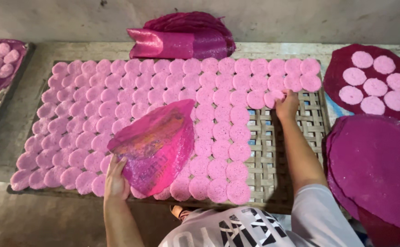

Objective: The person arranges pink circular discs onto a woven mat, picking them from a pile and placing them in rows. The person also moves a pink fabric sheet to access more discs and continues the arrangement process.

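The left hand (116, 179) grips the lower edge of a glossy magenta round mesh mat (156, 145), fingers pressed together against it, holding it tilted above rows of pale pink round porous cakes (131, 96) on a woven bamboo tray (273, 160). The right hand (286, 106) rests at the end of the third row, fingers pinching one pink round cake (273, 97) just beside its neighbours. To the right, a dark purple round mat (342, 68) carries seven more cakes on the counter (264, 46)
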